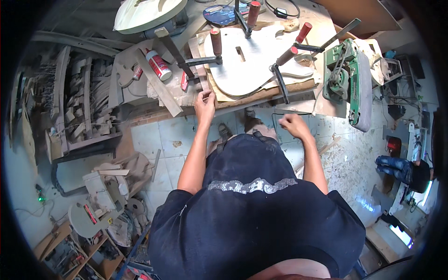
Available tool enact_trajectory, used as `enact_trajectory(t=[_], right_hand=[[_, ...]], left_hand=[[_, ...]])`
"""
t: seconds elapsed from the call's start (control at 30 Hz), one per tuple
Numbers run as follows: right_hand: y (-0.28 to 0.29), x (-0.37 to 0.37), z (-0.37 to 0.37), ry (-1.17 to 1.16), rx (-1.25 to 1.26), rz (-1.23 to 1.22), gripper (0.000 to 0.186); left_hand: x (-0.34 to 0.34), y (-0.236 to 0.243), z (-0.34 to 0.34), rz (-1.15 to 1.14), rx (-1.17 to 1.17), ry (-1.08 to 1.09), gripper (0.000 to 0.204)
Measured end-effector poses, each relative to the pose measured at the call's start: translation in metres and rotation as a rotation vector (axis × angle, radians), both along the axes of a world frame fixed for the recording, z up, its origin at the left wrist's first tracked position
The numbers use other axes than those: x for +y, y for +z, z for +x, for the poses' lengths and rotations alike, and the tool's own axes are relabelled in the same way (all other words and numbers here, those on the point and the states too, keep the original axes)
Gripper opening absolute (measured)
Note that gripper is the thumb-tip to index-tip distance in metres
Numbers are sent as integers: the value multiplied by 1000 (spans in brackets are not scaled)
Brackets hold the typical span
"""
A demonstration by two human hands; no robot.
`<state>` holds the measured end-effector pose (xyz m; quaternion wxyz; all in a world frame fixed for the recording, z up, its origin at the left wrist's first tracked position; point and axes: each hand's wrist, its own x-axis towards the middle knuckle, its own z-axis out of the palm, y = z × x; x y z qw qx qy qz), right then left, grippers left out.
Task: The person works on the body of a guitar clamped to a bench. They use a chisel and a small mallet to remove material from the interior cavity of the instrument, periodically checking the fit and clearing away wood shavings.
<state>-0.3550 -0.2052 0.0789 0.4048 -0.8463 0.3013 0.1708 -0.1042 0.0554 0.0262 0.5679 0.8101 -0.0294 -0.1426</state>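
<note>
My left hand [205, 105] is at the front edge of the workbench, its fingers closed around the near end of a thin wooden strip [199, 70]. To its right lies a pale wooden guitar body [233, 77] on a brown board, held down by several bar clamps [216, 43] with reddish handles. Lower and to the right, my right hand [294, 126] is curled in front of the bench, apart from the guitar body. Anything inside those fingers is hidden. A white and red glue bottle [158, 65] lies left of the clamps, beside a loose wooden slat [161, 86].
A green belt sander [347, 84] stands at the bench's right end. On the left, a rack [77, 102] holds many wood offcuts. A round pale wooden piece [147, 16] is at the back left. Farther right, another person [406, 172] is near some equipment.
</note>
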Motion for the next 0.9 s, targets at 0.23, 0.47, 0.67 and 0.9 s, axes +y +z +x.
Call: enact_trajectory(t=[0.23,0.47,0.67,0.9], right_hand=[[51,73,116,133,-518,-235,25],[27,69,152,415,-407,-515,23],[7,63,147,569,-315,-660,28],[5,48,141,450,-499,-468,45]], left_hand=[[9,-1,2,13,66,-109,35],[16,-38,1,-233,278,-4,44],[17,-39,-2,-288,233,-9,43],[6,22,-11,-83,-174,-46,27]])
